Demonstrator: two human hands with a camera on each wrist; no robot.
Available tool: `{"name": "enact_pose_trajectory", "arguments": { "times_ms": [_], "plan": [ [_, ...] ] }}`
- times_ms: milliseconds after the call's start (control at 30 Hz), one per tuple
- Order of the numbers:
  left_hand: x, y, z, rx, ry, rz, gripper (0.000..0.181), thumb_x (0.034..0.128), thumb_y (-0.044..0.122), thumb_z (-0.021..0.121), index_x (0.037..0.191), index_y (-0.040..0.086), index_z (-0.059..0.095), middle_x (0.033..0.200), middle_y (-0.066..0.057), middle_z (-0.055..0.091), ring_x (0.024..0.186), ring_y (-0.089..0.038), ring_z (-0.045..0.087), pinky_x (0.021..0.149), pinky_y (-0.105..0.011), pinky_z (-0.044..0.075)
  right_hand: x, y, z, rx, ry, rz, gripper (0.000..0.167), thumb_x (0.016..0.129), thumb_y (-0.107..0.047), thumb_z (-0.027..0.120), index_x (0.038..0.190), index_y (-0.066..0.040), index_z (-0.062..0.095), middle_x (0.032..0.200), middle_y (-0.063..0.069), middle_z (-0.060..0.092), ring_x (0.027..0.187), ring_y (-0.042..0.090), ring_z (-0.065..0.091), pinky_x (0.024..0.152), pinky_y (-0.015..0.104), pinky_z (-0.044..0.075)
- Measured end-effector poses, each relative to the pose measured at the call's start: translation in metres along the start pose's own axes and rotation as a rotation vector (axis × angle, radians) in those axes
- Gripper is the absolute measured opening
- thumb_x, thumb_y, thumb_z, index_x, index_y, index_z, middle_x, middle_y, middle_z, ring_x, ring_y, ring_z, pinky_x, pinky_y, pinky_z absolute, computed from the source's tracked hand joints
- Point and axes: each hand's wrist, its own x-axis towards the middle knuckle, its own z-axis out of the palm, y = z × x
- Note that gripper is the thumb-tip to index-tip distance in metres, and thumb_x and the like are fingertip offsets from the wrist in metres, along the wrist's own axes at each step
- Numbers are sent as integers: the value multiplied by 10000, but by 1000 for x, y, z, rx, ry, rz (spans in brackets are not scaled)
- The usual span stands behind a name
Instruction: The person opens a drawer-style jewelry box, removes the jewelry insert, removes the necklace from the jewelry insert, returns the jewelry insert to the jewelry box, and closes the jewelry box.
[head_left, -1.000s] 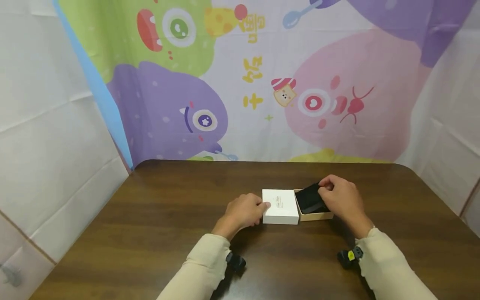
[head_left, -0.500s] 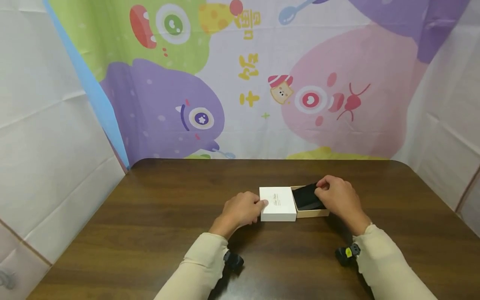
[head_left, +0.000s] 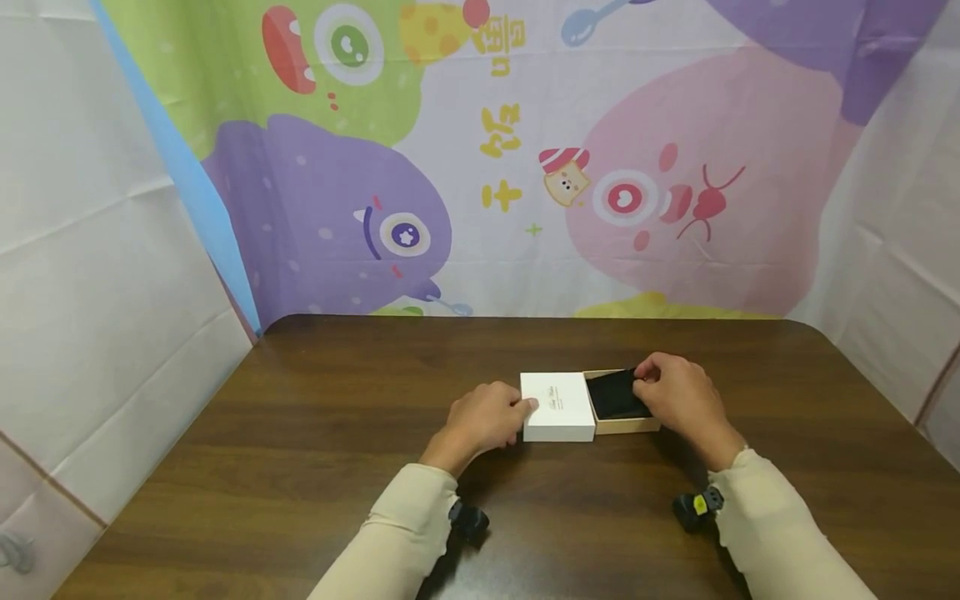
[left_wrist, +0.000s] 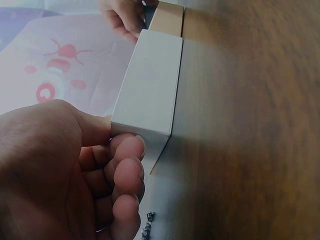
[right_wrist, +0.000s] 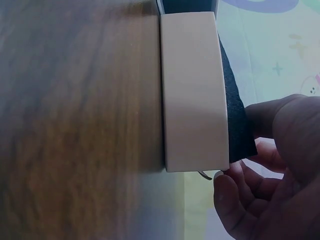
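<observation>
A white box sleeve (head_left: 558, 407) with small printed script on top lies on the table. My left hand (head_left: 483, 418) grips its left end, with the thumb on top and the fingers curled at the end, as the left wrist view shows. A tan drawer (head_left: 627, 427) sticks out of the sleeve to the right. Inside the drawer is a black, felt-like sheet (head_left: 617, 395). My right hand (head_left: 684, 402) pinches that sheet at its far right corner. In the right wrist view the black sheet (right_wrist: 237, 115) rises above the drawer wall (right_wrist: 195, 95). What lies beneath it is hidden.
The brown wooden table (head_left: 315, 433) extends on all sides of the box. A cartoon-printed cloth (head_left: 510, 167) hangs behind its far edge, with pale cloth panels (head_left: 97, 192) at the sides. A small dark loop (right_wrist: 205, 175) shows at the drawer's end.
The black sheet has gone down flatter into the drawer, its near edge now lower behind the front wall. Both hands keep their holds; the head view has shifted slightly.
</observation>
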Motion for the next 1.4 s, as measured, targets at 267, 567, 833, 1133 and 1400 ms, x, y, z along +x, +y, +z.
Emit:
{"name": "enact_pose_trajectory", "arguments": {
  "times_ms": [267,567,833,1133,1400],
  "plan": [
    [-1,0,1,-13,-4,-4,448,1032,451,513,691,183,626,580,33,606,538,-141,584,635,-386,415,-2,-1,0,2,-15,-11,174,872,-160,665,1002,-57,717,900,70,678,811,274,614,710,474,469],
    [1,-1,1,-9,-4,-9,445,1030,452,516,689,188,624,575,36,606,535,-136,585,635,-382,414,0,1,0,-7,-45,15,214,868,-173,688,1044,-53,702,961,90,680,887,302,627,758,504,464],
    [0,-1,1,-11,4,-5,445,1029,450,519,685,187,622,570,37,604,532,-136,583,633,-380,414,0,1,1,4,-58,40,242,865,-160,677,1065,-23,674,941,101,651,862,303,599,761,498,456],
    [-2,0,0,-10,-4,-23,444,1028,458,521,690,189,622,583,35,603,535,-134,578,639,-378,408,1,0,0,-12,-81,73,300,875,-213,675,1105,-23,646,982,115,638,890,320,595,777,514,461],
    [-1,0,1,-7,0,-14,453,1029,465,514,683,189,615,576,40,599,535,-128,574,630,-375,405,0,1,-1,-39,-124,142,440,848,-259,723,1183,-6,595,1060,182,660,940,385,609,740,544,464]
  ]
}}
